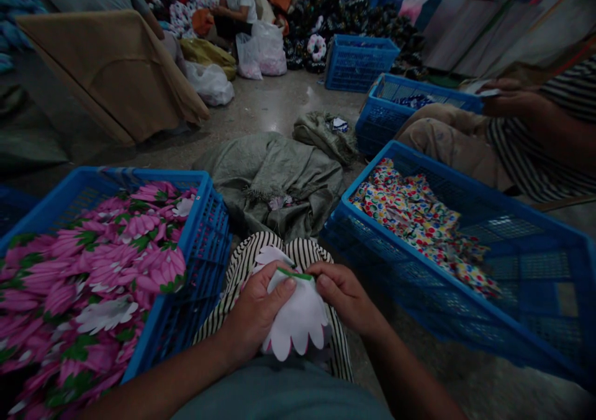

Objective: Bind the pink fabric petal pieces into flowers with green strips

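- From here I see a dim workroom, its smooth floor (267,107) shiny.
- The left hand (258,308) pinches a flat, scalloped white piece (300,324) at its three o'clock; the right hand (344,293), fingers closed, grips its green-edged corner, the piece at nine.
- Ten o'clock: meshed plastic crate (200,277), petal-shaped pink pieces (112,246).
- Two o'clock: another crate (535,265), speckled scraps (414,221).
- Twelve, farther: crumpled, frayed sack (279,165).

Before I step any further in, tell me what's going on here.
A person's left hand and right hand hold a white piece over a striped lap, its green edge up and scalloped edge down. The left crate is heaped with pink pieces; the right crate holds printed pieces. A sack lies ahead. At far right, another person's hand holds something pale.
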### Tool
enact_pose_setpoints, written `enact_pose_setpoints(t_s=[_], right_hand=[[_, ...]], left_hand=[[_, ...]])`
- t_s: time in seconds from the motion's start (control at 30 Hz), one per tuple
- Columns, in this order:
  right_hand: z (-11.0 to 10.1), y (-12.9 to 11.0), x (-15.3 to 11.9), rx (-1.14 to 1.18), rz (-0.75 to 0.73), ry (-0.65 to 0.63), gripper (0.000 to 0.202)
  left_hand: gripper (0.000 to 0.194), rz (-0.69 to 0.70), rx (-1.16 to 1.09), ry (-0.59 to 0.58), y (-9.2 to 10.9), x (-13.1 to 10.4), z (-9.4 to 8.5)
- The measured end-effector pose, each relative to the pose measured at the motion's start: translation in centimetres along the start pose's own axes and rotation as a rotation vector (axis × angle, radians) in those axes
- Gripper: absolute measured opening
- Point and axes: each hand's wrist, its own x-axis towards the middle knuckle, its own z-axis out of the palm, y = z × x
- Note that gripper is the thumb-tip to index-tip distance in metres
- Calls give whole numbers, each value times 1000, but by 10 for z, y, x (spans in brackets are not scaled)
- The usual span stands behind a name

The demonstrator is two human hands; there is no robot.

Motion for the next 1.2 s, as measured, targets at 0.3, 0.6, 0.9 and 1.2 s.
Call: enact_pose_setpoints(t_s=[0.3,0.6,0.9,1.2], right_hand=[[1,10,1,328,146,269,44],[10,26,-11,498,306,199,29],[10,26,-10,289,202,290,28],[19,11,-13,-347,-183,260,43]], left_hand=[[17,-29,-49,-28,0,1,-1],[19,-33,-173,-89,-4,5,2],[24,14,-109,-5,-1,6,-1],[35,109,213,176,-12,18,-5]])
